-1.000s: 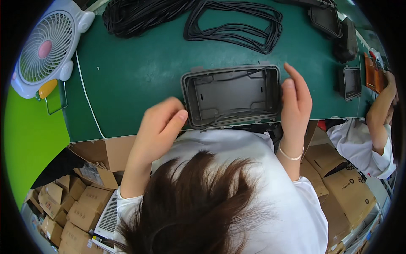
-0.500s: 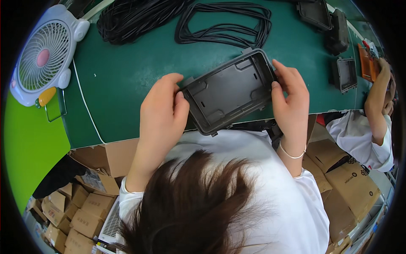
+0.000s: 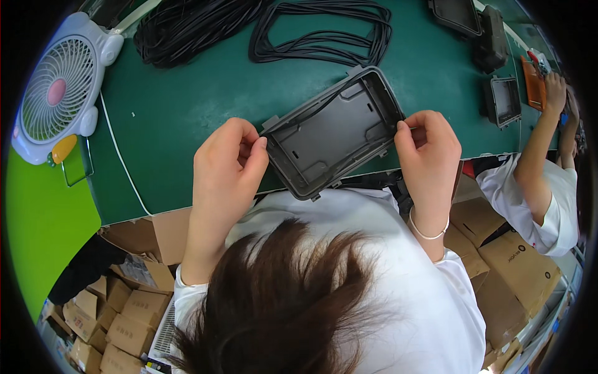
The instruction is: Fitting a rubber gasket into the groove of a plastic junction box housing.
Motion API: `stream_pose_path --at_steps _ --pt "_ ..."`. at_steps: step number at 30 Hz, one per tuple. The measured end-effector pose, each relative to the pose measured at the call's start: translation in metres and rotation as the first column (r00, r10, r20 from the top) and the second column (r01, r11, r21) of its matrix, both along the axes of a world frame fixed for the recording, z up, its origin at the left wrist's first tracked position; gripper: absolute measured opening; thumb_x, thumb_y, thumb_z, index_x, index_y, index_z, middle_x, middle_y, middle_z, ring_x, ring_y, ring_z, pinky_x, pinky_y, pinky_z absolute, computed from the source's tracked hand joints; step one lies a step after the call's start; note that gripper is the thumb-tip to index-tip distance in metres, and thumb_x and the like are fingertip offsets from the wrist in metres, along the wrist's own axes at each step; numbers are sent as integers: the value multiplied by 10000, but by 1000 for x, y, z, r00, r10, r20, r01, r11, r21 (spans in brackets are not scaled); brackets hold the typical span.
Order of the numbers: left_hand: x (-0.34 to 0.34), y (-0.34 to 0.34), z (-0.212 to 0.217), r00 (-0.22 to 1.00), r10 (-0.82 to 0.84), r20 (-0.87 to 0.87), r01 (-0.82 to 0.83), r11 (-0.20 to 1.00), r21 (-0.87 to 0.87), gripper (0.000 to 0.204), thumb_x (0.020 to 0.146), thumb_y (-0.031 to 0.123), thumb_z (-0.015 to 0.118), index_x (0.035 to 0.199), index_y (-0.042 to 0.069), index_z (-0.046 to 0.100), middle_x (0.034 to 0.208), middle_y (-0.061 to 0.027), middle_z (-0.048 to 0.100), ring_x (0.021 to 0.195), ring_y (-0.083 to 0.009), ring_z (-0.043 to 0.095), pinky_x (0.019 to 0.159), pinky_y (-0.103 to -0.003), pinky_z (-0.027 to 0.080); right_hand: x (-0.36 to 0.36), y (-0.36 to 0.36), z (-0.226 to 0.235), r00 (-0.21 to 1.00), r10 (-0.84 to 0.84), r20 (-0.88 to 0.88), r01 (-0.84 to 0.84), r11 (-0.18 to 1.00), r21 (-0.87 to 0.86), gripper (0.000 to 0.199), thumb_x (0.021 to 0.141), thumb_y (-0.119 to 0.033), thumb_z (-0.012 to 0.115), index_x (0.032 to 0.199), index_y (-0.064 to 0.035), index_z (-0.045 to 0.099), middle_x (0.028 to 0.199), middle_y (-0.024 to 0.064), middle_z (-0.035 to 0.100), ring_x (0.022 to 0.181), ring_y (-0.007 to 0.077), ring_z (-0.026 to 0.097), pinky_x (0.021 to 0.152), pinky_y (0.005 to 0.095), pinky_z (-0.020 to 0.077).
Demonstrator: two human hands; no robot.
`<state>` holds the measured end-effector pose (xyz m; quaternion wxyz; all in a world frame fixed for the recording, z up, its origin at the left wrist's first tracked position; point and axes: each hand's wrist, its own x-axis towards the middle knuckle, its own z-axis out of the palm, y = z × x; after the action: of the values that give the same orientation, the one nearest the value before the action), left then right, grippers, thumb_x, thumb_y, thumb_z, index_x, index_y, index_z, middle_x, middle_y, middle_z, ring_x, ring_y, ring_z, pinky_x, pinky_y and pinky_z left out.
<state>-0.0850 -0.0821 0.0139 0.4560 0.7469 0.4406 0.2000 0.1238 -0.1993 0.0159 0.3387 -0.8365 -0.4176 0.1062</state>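
A shallow dark grey plastic box [image 3: 333,137] with its inside up lies tilted at the near edge of the green table, in front of my body. My left hand [image 3: 229,165] is closed in a pinch at the box's left corner, on a thin black sealing strip [image 3: 329,102] that slants across the far side of the box. My right hand [image 3: 430,153] pinches beside the box's right corner; whatever lies between its fingertips is too small to make out.
Bundles of black cord [image 3: 321,31] lie at the far side of the table [image 3: 205,93]. More dark boxes [image 3: 504,100] stand at the right, near another person's hands [image 3: 556,93] and an orange tray [image 3: 534,84]. A fan [image 3: 59,90] is at the left; cardboard boxes [image 3: 137,305] sit below.
Both hands have shifted from gripping the box's ends to fingertip pinches at its corners. A thin black strip now slants across the box's far side. The other person's arms have moved.
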Motion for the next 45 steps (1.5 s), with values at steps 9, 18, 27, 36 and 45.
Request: stream_pose_path --at_steps 9,18,27,36,45 --pt "4 -4 -7 996 10 -90 8 980 198 114 803 -13 560 747 -10 461 615 -38 452 503 -79 416 461 -223 351 16 0 -7 991 -7 -135 6 1000 -8 86 685 25 570 671 30 486 586 90 497 464 140 438 463 261 382" --pt "1 5 -6 996 -30 -87 31 999 12 152 794 17 557 737 -5 418 587 -112 459 479 -186 422 466 -312 362 24 1 -3 987 87 -134 -96 993 -63 94 643 45 537 639 19 447 554 51 441 526 88 416 481 239 357" --pt "-9 20 -18 988 -123 90 152 842 -518 224 875 115 499 690 37 399 562 -1 400 504 -63 392 445 -232 350 36 -8 -18 548 95 -831 -16 994 104 102 815 12 524 915 -6 511 791 0 493 574 63 501 518 192 447" --pt "-13 12 -31 966 -38 256 172 833 -525 202 908 128 477 731 50 420 607 13 418 519 -50 408 451 -207 364 50 2 -21 636 119 -762 -99 992 73 203 878 -95 521 1053 -17 588 782 -28 511 625 36 451 530 173 366" --pt "-14 0 -34 975 -14 220 107 902 -419 170 888 114 509 761 45 420 605 26 428 528 -40 406 471 -199 367 37 26 -46 814 168 -555 -64 977 201 233 916 -161 517 1023 10 633 771 -20 507 696 77 444 647 198 372"
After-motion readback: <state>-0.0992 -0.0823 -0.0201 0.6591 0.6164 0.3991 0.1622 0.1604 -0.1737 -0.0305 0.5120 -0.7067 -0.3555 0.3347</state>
